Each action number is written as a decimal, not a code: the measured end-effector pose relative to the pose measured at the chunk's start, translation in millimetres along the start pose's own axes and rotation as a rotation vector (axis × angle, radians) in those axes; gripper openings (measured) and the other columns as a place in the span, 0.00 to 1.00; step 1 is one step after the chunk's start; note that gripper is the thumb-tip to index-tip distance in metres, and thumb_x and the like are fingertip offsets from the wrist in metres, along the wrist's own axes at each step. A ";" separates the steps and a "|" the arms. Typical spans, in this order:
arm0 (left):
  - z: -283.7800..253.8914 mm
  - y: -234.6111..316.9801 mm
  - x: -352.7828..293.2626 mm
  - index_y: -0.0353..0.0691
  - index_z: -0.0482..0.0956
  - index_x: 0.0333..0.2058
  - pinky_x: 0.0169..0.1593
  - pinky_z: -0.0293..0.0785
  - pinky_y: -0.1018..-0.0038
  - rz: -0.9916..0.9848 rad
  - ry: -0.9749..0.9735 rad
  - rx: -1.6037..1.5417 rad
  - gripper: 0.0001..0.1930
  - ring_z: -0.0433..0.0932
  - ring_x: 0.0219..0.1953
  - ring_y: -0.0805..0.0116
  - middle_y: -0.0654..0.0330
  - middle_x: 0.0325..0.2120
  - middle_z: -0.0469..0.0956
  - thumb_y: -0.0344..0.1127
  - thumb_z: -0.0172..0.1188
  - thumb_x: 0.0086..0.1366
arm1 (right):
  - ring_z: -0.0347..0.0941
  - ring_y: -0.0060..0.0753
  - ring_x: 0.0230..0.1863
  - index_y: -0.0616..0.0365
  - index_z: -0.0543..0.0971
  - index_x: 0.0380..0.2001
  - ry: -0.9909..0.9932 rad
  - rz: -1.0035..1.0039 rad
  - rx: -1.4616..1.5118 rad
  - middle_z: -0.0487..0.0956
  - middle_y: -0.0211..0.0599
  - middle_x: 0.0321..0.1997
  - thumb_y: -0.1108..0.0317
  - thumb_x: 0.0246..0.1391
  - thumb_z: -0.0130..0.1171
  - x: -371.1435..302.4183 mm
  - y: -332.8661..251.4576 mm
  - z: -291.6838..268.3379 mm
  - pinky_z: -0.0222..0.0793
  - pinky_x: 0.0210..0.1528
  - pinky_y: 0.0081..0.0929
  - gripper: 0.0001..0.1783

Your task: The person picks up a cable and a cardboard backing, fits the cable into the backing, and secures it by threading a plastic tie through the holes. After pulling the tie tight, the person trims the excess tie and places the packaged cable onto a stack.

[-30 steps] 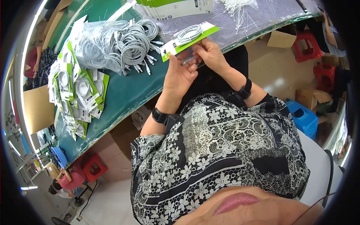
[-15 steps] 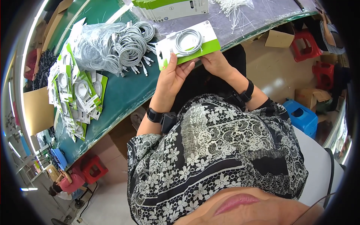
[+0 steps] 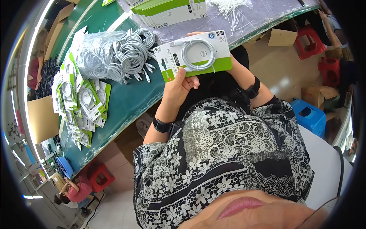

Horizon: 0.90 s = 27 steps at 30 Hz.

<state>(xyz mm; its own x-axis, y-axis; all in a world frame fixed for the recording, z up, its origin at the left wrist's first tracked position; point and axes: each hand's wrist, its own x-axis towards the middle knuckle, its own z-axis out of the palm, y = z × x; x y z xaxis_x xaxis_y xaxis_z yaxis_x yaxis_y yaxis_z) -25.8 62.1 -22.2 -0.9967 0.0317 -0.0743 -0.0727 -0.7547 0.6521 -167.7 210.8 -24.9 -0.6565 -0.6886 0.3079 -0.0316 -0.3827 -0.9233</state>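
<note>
Pinching a white-and-green rectangular cardboard card (image 3: 196, 57) by its lower left corner, thumb in front, the left hand (image 3: 178, 84) shows off its coiled pale-grey cable (image 3: 214, 56). The right hand (image 3: 233, 65) is mostly hidden behind the card, its grip impossible to tell. The card is raised near the edge of a green-topped table (image 3: 127, 99), beside looped grey cables (image 3: 133, 53).

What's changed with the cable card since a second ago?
The cable card tilted to face the camera; the right hand went mostly behind it, fingers showing past its top edge. The left hand keeps its thumb at the lower edge; the carded cables and cable coils lie as before.
</note>
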 end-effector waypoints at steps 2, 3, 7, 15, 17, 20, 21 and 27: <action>3.9 -3.8 1.0 0.32 0.67 0.49 0.36 0.78 0.69 0.009 -0.028 -0.012 0.18 0.79 0.32 0.62 0.51 0.36 0.76 0.42 0.46 0.70 | 0.70 0.30 0.52 0.62 0.69 0.54 0.017 0.111 0.230 0.73 0.36 0.54 0.62 0.57 0.54 -11.1 24.5 -10.0 0.70 0.52 0.27 0.23; 9.7 -3.8 0.5 0.32 0.67 0.48 0.35 0.77 0.70 -0.003 0.000 0.015 0.18 0.78 0.31 0.63 0.52 0.35 0.76 0.42 0.46 0.70 | 0.70 0.30 0.52 0.62 0.68 0.55 0.033 0.220 0.461 0.72 0.36 0.54 0.62 0.59 0.52 -19.6 41.3 -17.3 0.70 0.52 0.27 0.23; 17.1 -4.2 -3.0 0.33 0.68 0.47 0.34 0.76 0.71 -0.004 0.077 0.049 0.18 0.77 0.30 0.65 0.53 0.35 0.76 0.43 0.46 0.70 | 0.70 0.30 0.53 0.62 0.66 0.57 -0.051 0.228 0.690 0.71 0.37 0.55 0.60 0.63 0.47 -27.3 49.6 -17.4 0.69 0.54 0.27 0.23; 11.9 -9.5 -8.1 0.32 0.66 0.49 0.32 0.77 0.71 -0.034 0.051 -0.205 0.18 0.78 0.29 0.64 0.52 0.34 0.77 0.43 0.45 0.70 | 0.75 0.34 0.43 0.60 0.74 0.45 -0.068 0.016 -0.094 0.77 0.37 0.43 0.68 0.53 0.55 -12.4 16.5 -8.0 0.72 0.45 0.26 0.15; 6.8 -7.2 -14.4 0.32 0.65 0.50 0.30 0.78 0.71 -0.139 -0.022 -0.482 0.19 0.78 0.27 0.63 0.51 0.33 0.77 0.42 0.45 0.70 | 0.76 0.35 0.41 0.60 0.76 0.41 -0.107 -0.078 -0.534 0.79 0.37 0.39 0.70 0.50 0.57 -0.4 -0.8 -12.5 0.73 0.42 0.27 0.13; -3.0 -5.8 -15.2 0.31 0.65 0.49 0.28 0.78 0.71 -0.155 -0.043 -0.309 0.18 0.79 0.25 0.62 0.49 0.31 0.78 0.41 0.47 0.70 | 0.76 0.39 0.34 0.59 0.77 0.31 -0.201 -0.490 -0.985 0.78 0.37 0.31 0.74 0.44 0.59 18.8 -33.9 -19.1 0.72 0.37 0.27 0.08; -4.9 -4.5 -15.6 0.31 0.65 0.49 0.27 0.78 0.71 -0.160 -0.054 -0.222 0.18 0.79 0.24 0.61 0.49 0.30 0.78 0.40 0.48 0.69 | 0.76 0.39 0.34 0.59 0.77 0.31 -0.204 -0.486 -0.987 0.78 0.37 0.31 0.74 0.44 0.59 15.3 -35.7 -18.3 0.72 0.37 0.27 0.08; 0.8 45.5 -4.6 0.30 0.66 0.48 0.26 0.79 0.71 -0.223 -0.016 0.304 0.17 0.80 0.22 0.60 0.48 0.28 0.78 0.37 0.54 0.66 | 0.72 0.32 0.30 0.60 0.77 0.30 -0.263 -0.410 -0.916 0.75 0.32 0.27 0.71 0.46 0.60 11.3 -40.5 -27.1 0.69 0.33 0.23 0.07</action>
<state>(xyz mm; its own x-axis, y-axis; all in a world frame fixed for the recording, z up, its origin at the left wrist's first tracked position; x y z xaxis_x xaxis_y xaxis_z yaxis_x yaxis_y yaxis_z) -24.6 28.2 8.4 -0.9554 0.1852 -0.2299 -0.2929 -0.4989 0.8156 -194.3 235.2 9.8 -0.2847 -0.7661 0.5763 -0.8487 -0.0782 -0.5231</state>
